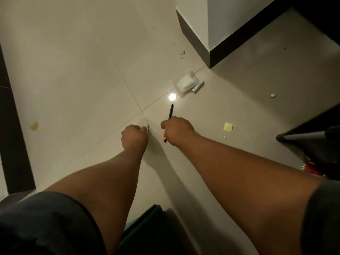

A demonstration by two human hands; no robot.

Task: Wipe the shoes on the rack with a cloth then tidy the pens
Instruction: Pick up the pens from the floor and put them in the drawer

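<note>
Already we are gathering pens: our right hand (177, 127) is pinching a black pen (170, 112), our left hand (134, 134) curling around a white marker (146, 130). Beyond the black pen, another marker (197, 87) is lying beside a white cloth (185, 82); no shoes showing.

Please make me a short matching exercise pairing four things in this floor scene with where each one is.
Things:
1. black pen
2. white marker
3. yellow sticky note
4. folded white cloth

Places:
A. lying alone on the tile, right of the hands
B. in the right hand
C. farthest away, near the wall corner
D. in the left hand

Pairs: 1-B, 2-D, 3-A, 4-C
</note>
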